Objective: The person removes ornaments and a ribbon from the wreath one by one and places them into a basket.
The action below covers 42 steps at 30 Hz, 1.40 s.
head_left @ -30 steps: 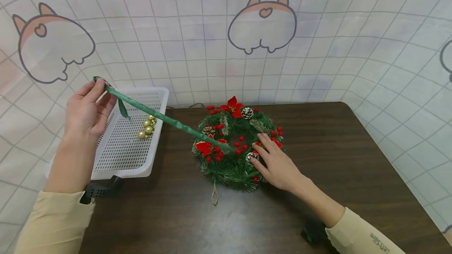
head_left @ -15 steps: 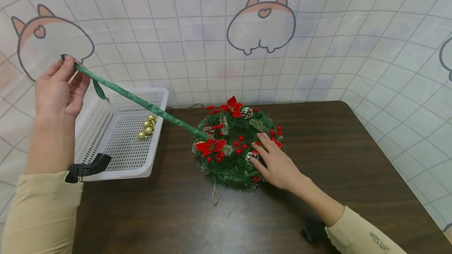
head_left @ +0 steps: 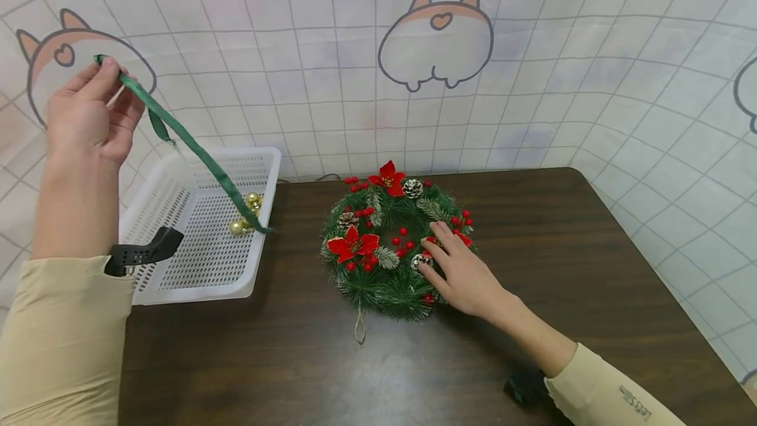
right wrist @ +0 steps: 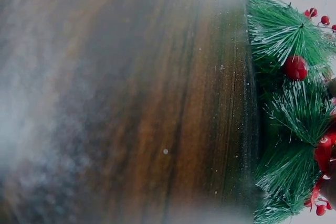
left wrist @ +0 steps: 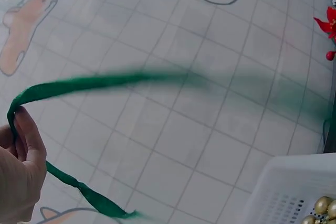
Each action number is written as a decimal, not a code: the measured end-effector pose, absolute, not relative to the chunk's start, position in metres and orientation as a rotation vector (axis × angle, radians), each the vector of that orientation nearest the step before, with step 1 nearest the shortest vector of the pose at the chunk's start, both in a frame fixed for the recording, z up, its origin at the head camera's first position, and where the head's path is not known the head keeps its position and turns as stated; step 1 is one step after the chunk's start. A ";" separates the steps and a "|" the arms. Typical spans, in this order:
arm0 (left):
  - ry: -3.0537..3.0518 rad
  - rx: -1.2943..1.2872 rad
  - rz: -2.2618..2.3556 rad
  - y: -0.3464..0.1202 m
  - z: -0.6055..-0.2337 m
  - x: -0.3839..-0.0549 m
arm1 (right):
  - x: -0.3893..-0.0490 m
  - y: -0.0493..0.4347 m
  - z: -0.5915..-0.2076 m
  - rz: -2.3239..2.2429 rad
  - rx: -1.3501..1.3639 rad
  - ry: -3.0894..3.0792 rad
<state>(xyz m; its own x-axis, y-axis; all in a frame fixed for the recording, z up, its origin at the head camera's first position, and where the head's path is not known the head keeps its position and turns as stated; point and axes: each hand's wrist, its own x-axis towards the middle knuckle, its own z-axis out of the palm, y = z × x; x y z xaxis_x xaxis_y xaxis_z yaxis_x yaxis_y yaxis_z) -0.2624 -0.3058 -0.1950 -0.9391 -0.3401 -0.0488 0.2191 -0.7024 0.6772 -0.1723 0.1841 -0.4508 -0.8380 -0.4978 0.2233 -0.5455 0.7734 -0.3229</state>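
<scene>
A green ribbon is pinched between the thumb and fingers of my left hand, raised above the white basket. Its long end slants down to the right past the basket's rim, and a short tail hangs below the hand; in the left wrist view the ribbon blurs toward its far end. On the table lies a green wreath with red flowers, red berries and pinecones. My right hand rests on the wreath's right side with fingers spread. Only a sliver of that hand shows in the right wrist view, beside the wreath.
The white perforated basket stands at the table's left with several gold baubles inside. A twine loop sticks out from the wreath's front. Behind the dark wooden table hangs a checked cloth with cartoon prints.
My left hand has moved up and left, drawing the ribbon's far end off the wreath and over to the basket's right rim. My right hand has stayed on the wreath.
</scene>
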 end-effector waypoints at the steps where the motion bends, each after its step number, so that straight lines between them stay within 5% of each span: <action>1: -1.035 0.242 -2.638 -0.303 -0.194 -0.264 | -0.172 0.184 -0.451 0.575 0.839 -2.838; 29: -1.383 0.320 -2.495 -0.311 -0.193 -0.294 | -0.169 0.185 -0.453 0.590 0.851 -2.824; 42: -1.649 0.403 -2.368 -0.318 -0.245 -0.302 | -0.169 0.187 -0.454 0.581 0.858 -2.824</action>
